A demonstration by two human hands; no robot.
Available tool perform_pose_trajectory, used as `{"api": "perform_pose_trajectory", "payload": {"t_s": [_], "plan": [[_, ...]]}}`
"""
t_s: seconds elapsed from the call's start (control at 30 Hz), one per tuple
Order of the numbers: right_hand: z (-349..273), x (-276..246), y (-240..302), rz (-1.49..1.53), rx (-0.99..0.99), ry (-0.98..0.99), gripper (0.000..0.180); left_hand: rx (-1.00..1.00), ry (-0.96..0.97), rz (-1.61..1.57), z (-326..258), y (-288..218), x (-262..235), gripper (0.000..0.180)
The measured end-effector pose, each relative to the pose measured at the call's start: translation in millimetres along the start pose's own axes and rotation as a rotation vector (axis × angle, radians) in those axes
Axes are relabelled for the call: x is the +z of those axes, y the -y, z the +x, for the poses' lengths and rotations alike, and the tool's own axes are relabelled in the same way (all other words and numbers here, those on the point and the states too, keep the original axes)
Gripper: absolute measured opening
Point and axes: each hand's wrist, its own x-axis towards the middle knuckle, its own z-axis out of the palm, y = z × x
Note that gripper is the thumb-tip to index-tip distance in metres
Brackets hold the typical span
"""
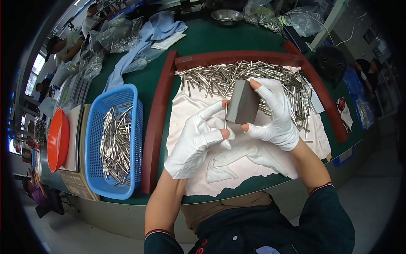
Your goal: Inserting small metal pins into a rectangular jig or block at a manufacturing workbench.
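- Work area: white cloth on the green table, boxed in by a dark red frame on the left, far and right sides; near side is open toward the person.
- Far half of the cloth is covered by a pile of metal pins, running right up against the far frame bar. Near half of the cloth is bare, with a loose white glove lying on it just below the hands.
- Left of the frame: blue basket holding more pins, its right wall just beside the left frame bar. Orange dish sits further left, near the table edge.
- Far side of the table is crowded: blue cloth, clear bags, steel bowl. Black fan sits outside the right frame bar.
- Both hands are raised over the middle of the cloth, forearms coming in from the near edge, palms roughly facing each other.
- Right hand, in a white glove with open fingertips: thumb below and forefinger on top are clamped on a grey block, held tilted above the cloth, near the pile's front edge.
- Left hand, same kind of glove: forefinger and thumb pinch a single thin pin, held upright with its side touching the block's left face; other fingers curled in.
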Motion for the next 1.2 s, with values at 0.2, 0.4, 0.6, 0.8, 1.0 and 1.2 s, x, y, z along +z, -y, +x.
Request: {"api": "perform_pose_trajectory", "payload": {"t_s": [0.2,0.4,0.6,0.8,1.0,1.2], "plan": [[-2.9,4.0,-1.6,0.004,0.040,-0.088,0.080,0.053,-0.001,0.167,5.8,7.5,-2.1,0.069],[-2.6,10.1,7.5,0.019,0.048,-0.073,0.081,0.048,-0.033,0.138,5.3,9.3,2.5,0.069],[-4.5,1.2,-3.5,-0.027,0.033,0.002,0.080,0.072,0.004,0.091,3.8,3.6,-4.8,0.069],[-1.7,11.7,4.5,0.036,0.055,-0.089,0.080,0.081,-0.050,0.228,3.5,7.4,2.8,0.068],[-1.4,6.1,-2.7,-0.002,0.021,-0.001,0.080,0.090,-0.074,0.134,3.3,2.4,1.8,0.069],[-6.8,5.6,-9.2,-0.013,0.087,-0.059,0.079,0.068,-0.122,0.281,3.2,4.1,6.3,0.067]]}}
